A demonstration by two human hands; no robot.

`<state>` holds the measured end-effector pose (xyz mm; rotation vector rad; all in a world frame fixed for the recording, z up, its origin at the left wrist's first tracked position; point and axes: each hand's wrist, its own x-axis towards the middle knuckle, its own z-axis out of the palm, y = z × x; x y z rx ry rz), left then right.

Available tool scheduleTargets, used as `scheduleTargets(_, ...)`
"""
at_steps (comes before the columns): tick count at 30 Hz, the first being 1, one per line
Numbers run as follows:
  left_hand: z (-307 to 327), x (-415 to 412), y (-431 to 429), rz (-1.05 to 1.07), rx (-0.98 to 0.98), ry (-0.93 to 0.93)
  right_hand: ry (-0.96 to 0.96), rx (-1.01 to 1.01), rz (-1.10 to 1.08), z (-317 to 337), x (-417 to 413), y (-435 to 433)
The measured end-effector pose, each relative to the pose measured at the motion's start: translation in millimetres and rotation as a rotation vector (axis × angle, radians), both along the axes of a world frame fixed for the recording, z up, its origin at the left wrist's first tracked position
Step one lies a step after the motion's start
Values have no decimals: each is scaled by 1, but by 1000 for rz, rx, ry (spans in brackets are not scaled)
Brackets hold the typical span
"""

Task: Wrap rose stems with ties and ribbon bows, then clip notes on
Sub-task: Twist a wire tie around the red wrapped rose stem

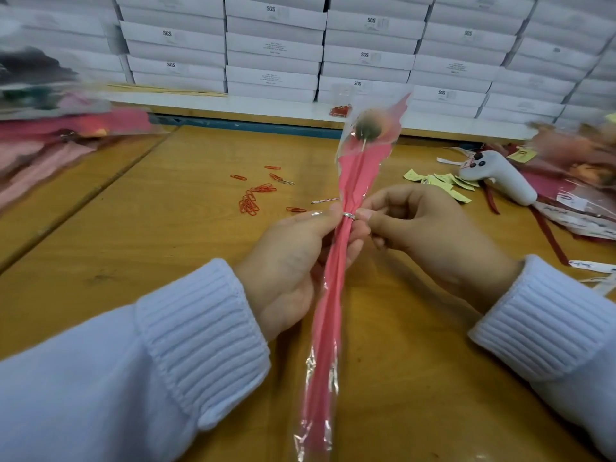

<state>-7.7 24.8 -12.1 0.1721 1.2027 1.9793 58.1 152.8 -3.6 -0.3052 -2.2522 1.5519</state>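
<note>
- Pink paper inside a clear sleeve is covering the wrapped rose [336, 295], which is being held above the worktop [133, 228] at the middle of the frame. Its long axis is running from the bottom edge up to the bloom near the upper centre.
- The left hand [293, 261] is closing its grip round the sleeve from the left, just below the gathered neck.
- The right hand [423, 228] is coming in from the right, its thumb and forefinger pinching the silver tie [347, 215] and its other fingers curling in.
- The tie is circling the neck across the long axis, right between the two grips. I judge the right hand is the nearer one for twisting it tight, while the left is steadying.
- Red paper clips [253, 198] are lying scattered beyond the left hand, and yellow notes [443, 183] beyond the right, beside a white handheld device [500, 178].
- Dark red ribbon [551, 240] is trailing at the right edge.
- Nothing is blocking the reach to clips or notes; white boxes [273, 45] are stacking up along the top.
</note>
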Motion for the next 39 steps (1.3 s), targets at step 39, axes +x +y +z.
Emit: scheduleTargets(39,-2,-8,3,-52,129,45,41,4,-59,2,-1,1)
